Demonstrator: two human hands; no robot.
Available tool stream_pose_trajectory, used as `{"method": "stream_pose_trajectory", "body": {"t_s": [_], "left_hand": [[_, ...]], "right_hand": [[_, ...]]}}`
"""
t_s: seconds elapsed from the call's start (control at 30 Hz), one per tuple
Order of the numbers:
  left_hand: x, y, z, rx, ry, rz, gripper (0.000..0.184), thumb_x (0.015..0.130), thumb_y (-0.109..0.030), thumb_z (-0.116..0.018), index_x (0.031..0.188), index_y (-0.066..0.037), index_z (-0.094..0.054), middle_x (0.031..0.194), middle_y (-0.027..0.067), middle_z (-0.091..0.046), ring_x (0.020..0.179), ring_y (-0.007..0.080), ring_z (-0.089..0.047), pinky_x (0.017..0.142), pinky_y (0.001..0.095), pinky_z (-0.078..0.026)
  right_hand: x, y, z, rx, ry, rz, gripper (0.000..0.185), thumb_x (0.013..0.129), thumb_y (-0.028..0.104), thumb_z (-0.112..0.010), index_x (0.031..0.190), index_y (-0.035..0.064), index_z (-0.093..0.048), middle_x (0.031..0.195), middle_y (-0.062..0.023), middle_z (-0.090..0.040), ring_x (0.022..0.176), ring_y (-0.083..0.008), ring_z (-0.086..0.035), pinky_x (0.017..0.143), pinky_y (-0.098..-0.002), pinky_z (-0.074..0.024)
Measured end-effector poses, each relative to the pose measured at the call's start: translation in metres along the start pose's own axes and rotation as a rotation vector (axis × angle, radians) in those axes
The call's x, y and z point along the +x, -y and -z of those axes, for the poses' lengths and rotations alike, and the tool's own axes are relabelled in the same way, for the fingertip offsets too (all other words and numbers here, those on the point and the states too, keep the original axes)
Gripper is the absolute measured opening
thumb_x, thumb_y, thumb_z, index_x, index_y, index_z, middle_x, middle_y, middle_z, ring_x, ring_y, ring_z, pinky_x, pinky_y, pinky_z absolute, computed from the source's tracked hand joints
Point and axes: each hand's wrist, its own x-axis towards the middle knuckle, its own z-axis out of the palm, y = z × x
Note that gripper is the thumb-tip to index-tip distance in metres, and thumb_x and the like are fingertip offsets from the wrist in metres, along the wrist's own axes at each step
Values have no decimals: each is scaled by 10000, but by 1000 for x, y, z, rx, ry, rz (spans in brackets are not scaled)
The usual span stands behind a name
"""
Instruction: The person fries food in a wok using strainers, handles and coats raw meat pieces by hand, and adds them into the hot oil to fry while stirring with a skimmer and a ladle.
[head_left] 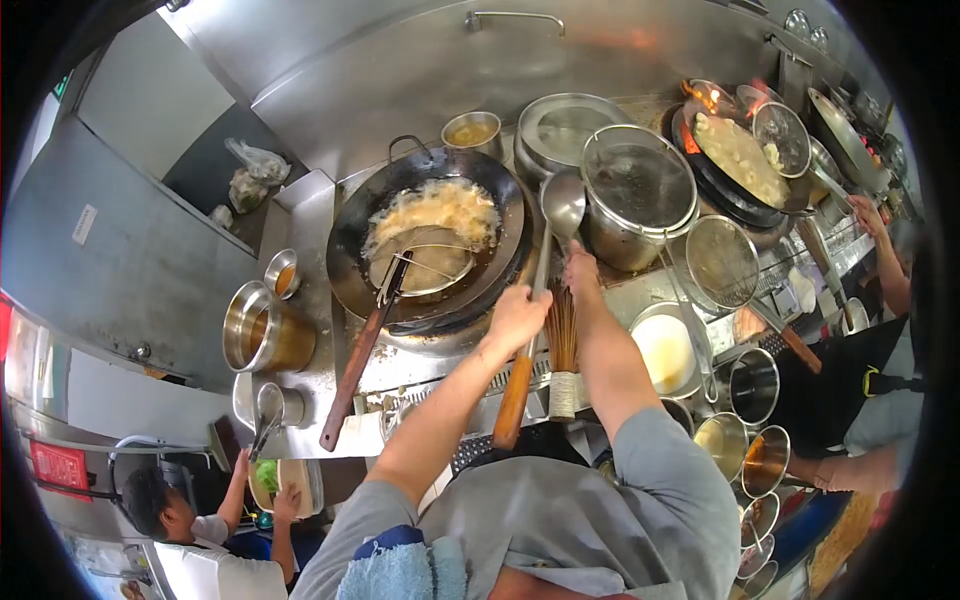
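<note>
My left hand [519,316] is closed round the long handle of a ladle, above its wooden grip [513,400]. The ladle's metal bowl [563,197] lies at the top, beside a lidded-looking steel pot. My right hand [581,268] is just below the bowl, over the top of a bamboo brush [562,350]; what its fingers hold is hidden. To the left, a black wok [350,240] holds bubbling oil with pale food frying in it. A round skimmer [420,262] with a wooden handle rests in that wok.
Steel pots [640,240] stand behind my right hand. A second wok [735,165] with flames sits at the right, where a co-worker's hand [868,215] holds a tool. Several bowls line the lower right. Another person [210,545] works at the lower left.
</note>
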Motion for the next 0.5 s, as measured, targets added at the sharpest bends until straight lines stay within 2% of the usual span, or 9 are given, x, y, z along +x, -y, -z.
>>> {"method": "stream_pose_trajectory", "body": {"t_s": [0.03,0.13,0.17,0.2,0.27,0.37,0.43,0.47,0.5], "left_hand": [[13,-7,-2,-1,-22,0,376,790,-318,-596,672,39,-603,575,116,-573,564,197,-562,544,345,-429],[58,-46,-1,112,-117,-35,358,782,-300,-580,731,51,-627,708,239,-629,704,355,-638,651,429,-477],[82,-50,-5,164,-132,-32,376,780,-307,-582,794,65,-637,803,271,-627,819,389,-623,743,437,-481],[107,-53,-11,216,-146,-28,406,778,-314,-584,857,80,-647,898,303,-626,933,424,-608,835,446,-485],[147,-70,-18,205,-192,1,411,762,-323,-612,871,72,-653,937,294,-629,947,412,-612,837,436,-490],[210,-71,-34,171,-216,7,417,757,-320,-627,896,72,-652,980,288,-627,972,389,-614,852,423,-491],[236,-60,-37,105,-184,64,413,738,-302,-632,909,74,-652,995,279,-629,989,380,-611,859,414,-487],[246,-56,-37,99,-171,68,422,719,-300,-628,913,74,-651,926,266,-648,947,359,-634,830,397,-496],[252,-51,-35,47,-80,76,387,726,-290,-610,881,62,-654,855,242,-653,856,344,-641,777,390,-503]], "right_hand": [[-23,14,-4,-55,-56,29,94,722,24,-572,657,59,-514,525,-8,-471,478,-149,-477,377,-349,-334],[-33,12,-1,-573,-130,621,123,644,1,-579,625,53,-469,522,-6,-445,493,-152,-458,446,-341,-365],[-21,1,0,-496,-67,681,114,628,-46,-524,630,44,-455,525,-39,-452,514,-151,-451,495,-314,-378],[3,-19,-2,-273,72,844,123,606,-82,-503,641,36,-510,537,-73,-476,530,-143,-484,505,-337,-398],[-32,-7,0,-139,241,898,136,613,-83,-471,635,21,-557,543,-121,-493,543,-169,-522,536,-345,-418],[-92,27,15,-572,-22,735,166,653,-54,-431,633,5,-584,561,-161,-512,574,-201,-557,568,-338,-429],[-95,23,21,-604,-51,781,168,670,-40,-412,613,-7,-566,581,-184,-521,587,-245,-562,583,-347,-432],[-95,22,23,-620,-63,804,174,679,-33,-402,603,-13,-558,590,-196,-525,594,-266,-565,590,-351,-434],[-91,21,29,-582,-37,722,149,694,17,-441,634,-12,-574,659,-226,-558,618,-322,-569,611,-391,-442]]}}
